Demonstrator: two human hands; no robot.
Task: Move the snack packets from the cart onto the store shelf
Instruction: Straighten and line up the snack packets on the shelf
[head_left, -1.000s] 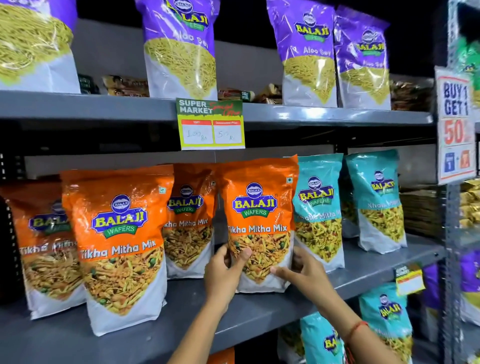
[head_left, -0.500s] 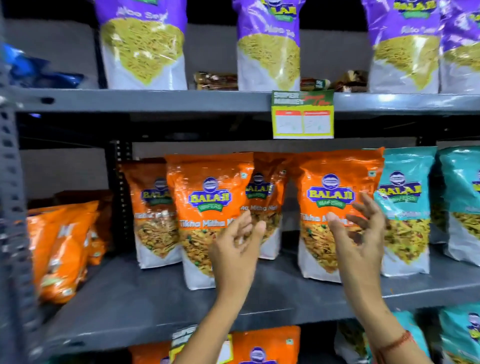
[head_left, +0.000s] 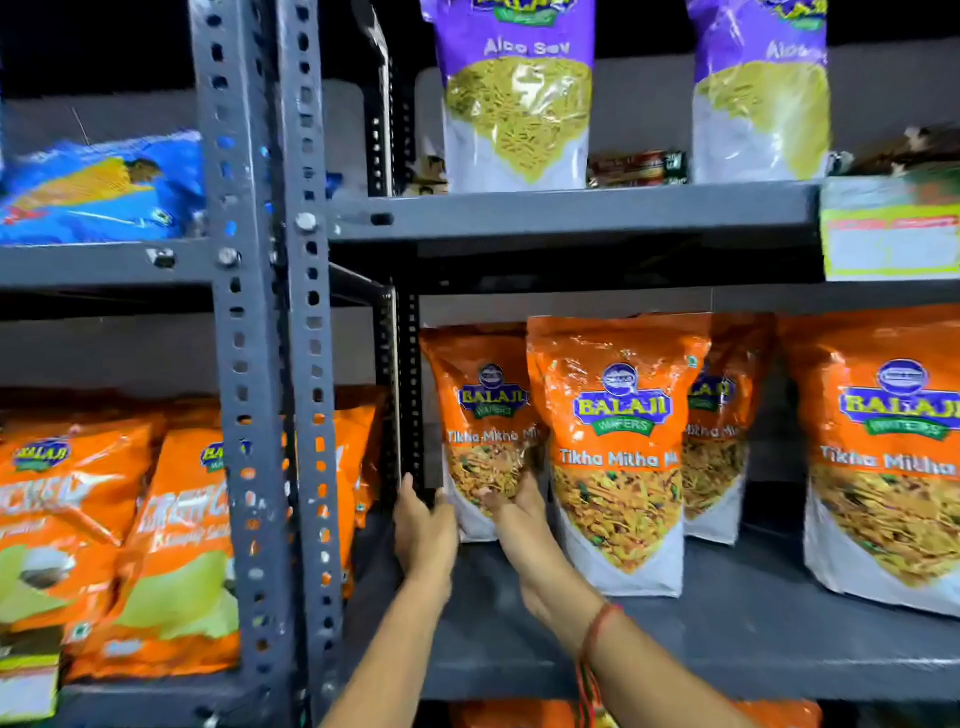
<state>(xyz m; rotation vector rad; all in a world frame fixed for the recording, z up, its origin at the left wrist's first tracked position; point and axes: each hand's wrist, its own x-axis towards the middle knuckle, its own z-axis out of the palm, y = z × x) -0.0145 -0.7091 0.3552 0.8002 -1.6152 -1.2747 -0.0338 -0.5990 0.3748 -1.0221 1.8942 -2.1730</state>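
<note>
An orange Tikha Mitha Mix snack packet (head_left: 483, 415) stands upright at the back left of the grey middle shelf (head_left: 727, 639), next to the shelf post. My left hand (head_left: 423, 538) presses against its lower left edge. My right hand (head_left: 514, 512) lies on its lower front, so the packet is held between both hands. Beside it a second orange packet (head_left: 618, 452) stands further forward, a third (head_left: 719, 441) sits behind that, and another (head_left: 883, 457) stands at the right. The cart is out of view.
A perforated grey upright post (head_left: 270, 364) stands close to my left forearm. Left of it, other orange packets (head_left: 93, 525) fill the neighbouring shelf. On the shelf above stand purple Aloo Sev packets (head_left: 517, 98), a blue packet (head_left: 104, 187) lies at left, and a price tag (head_left: 891, 228) hangs at right.
The view has swung left and closer. Both hands left the right-hand orange packet, passed open in front of the row, and now hold the leftmost back packet.
</note>
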